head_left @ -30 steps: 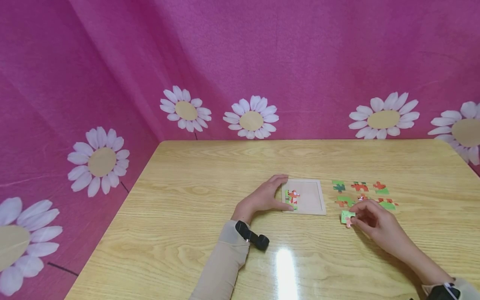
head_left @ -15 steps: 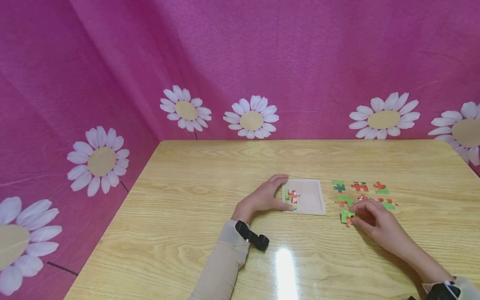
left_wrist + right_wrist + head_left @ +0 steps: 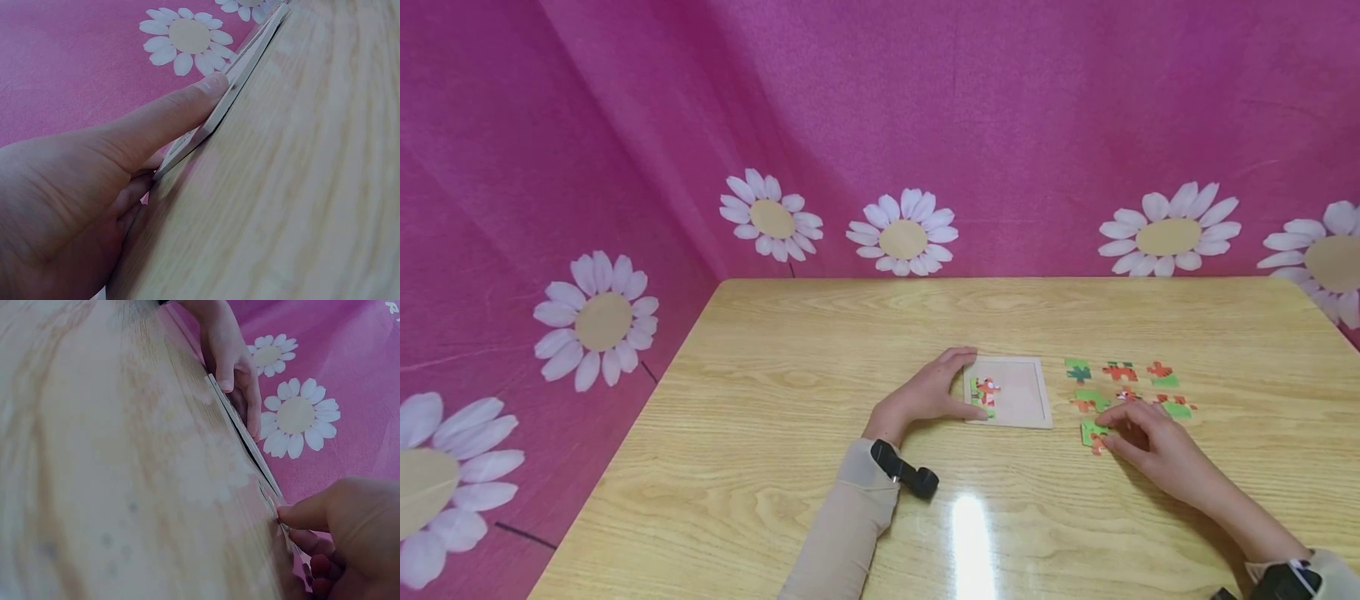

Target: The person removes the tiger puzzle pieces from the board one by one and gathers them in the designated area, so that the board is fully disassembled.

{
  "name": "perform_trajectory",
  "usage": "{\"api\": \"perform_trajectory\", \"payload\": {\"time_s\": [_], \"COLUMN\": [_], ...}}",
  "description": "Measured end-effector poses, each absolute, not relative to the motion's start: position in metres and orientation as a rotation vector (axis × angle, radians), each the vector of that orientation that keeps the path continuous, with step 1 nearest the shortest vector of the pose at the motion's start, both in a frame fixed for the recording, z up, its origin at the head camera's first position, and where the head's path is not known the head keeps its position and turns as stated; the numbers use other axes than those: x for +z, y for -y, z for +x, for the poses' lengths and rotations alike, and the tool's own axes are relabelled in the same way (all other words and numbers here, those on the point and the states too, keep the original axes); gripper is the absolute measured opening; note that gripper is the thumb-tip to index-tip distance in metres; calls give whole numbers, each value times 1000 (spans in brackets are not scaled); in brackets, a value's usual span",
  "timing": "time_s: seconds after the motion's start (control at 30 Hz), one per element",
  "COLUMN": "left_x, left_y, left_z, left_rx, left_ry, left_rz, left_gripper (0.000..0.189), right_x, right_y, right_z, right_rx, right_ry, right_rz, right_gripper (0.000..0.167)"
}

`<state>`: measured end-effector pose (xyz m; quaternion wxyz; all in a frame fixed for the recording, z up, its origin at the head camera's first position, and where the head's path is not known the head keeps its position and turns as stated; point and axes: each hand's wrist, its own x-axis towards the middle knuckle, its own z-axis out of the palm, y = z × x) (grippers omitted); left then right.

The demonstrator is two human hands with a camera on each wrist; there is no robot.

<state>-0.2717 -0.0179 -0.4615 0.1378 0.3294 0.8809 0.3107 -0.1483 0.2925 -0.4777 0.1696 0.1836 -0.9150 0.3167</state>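
A square wooden puzzle tray lies on the table, with a few joined pieces showing a red and white figure in its lower left. My left hand grips the tray's left side, thumb on the near rim and fingers at the far corner; the left wrist view shows the thumb pressing the rim. To the tray's right, my right hand pinches a green and orange puzzle piece between thumb and forefinger, low over the table. In the right wrist view, that piece is seen nearly edge-on.
Several loose puzzle pieces lie in rows right of the tray, among them a green one, a red one and a red-green one. My right hand partly covers the nearer row. A pink flowered cloth hangs behind the wooden table.
The pinched piece has tilted slightly and now lies lower and flatter by the table. Both hands stay in nearly the same places, the left on the tray.
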Motion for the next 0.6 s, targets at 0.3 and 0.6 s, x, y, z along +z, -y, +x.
{"api": "perform_trajectory", "payload": {"time_s": [0.3, 0.6], "left_x": [-461, -463], "left_y": [17, 17], "left_z": [-272, -273], "left_rx": [890, 893], "left_ry": [-2549, -2545], "left_rz": [949, 937], "left_gripper": [94, 95], "right_x": [-477, -476], "right_y": [-291, -282], "right_z": [-149, -155], "right_rx": [960, 1031], "right_ry": [2566, 2544], "right_rz": [536, 510], "right_gripper": [29, 27]}}
